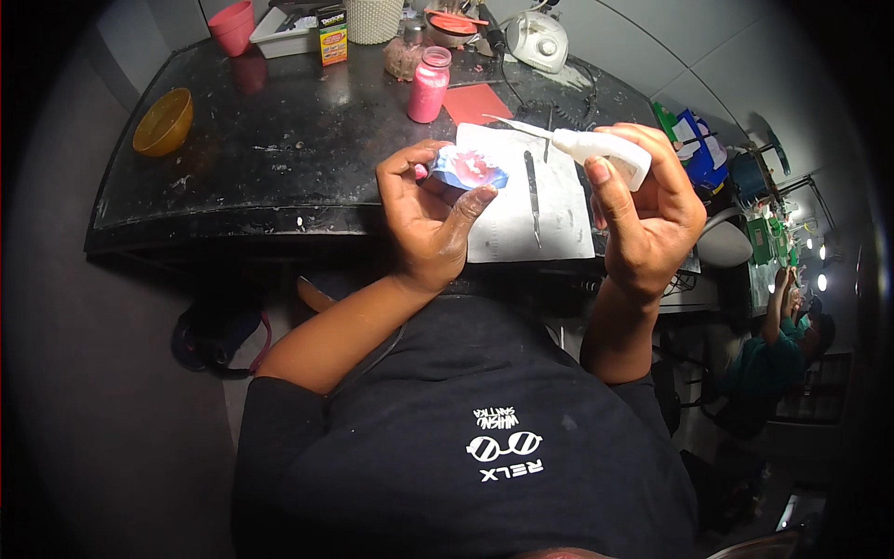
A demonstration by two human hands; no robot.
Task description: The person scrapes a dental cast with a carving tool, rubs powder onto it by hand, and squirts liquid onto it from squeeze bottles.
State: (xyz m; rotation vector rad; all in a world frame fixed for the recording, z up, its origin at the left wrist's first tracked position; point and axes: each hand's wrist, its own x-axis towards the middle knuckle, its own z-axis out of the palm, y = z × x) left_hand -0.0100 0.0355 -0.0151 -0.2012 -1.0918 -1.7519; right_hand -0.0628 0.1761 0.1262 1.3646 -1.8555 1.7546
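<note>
In front of my chest, my left hand (421,224) grips a blue dental cast (498,179) with pink and white material in its hollow. The fingers wrap its far left side and the thumb presses the near edge. Up and to the right, my right hand (656,219) is closed around a white squeeze bottle (610,156). The bottle lies tilted, its long thin nozzle pointing left above the cast, apart from it. Below both hands is a white paper sheet (498,238) on the bench, bearing a slim dark metal instrument (533,196).
On the black workbench (279,182) stand a jar of pink powder (428,88), a red sheet (475,104), an amber bowl (165,123), a pink cup (231,28), a small box (332,42) and a white device (538,42). Another person (771,363) works at far right.
</note>
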